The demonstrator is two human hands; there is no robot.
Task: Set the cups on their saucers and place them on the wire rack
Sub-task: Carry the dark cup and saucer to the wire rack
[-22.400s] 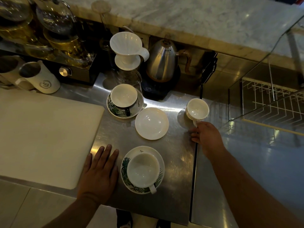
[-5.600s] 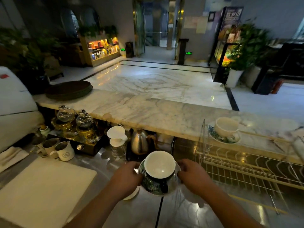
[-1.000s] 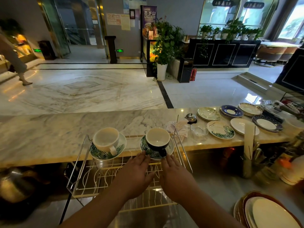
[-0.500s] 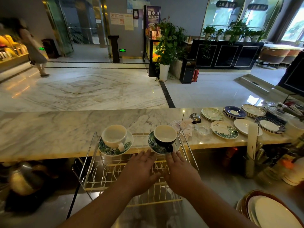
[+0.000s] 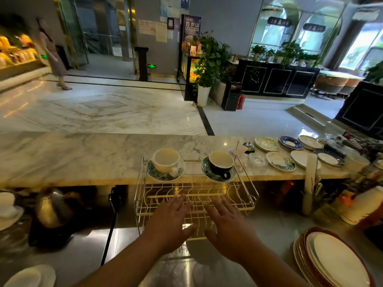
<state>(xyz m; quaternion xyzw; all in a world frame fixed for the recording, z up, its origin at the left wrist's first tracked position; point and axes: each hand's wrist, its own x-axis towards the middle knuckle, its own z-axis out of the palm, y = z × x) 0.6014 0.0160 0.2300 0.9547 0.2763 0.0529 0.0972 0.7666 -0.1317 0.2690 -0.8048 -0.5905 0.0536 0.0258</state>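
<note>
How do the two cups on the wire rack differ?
Colour: the left cup is pale outside, the right cup dark with a pale inside. Place: the left cup sits at the wire rack's left end, the right cup at its right end. Handles: the left cup's is pale, the right cup's dark. Both stand upright on leaf-patterned saucers, handles toward the camera.

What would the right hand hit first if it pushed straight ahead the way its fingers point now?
Probably the wire rack: the open right hand hovers over its lower grid, fingers aimed up and away. Beyond, in line, sits the dark cup on its saucer. Depth is unclear.
</note>
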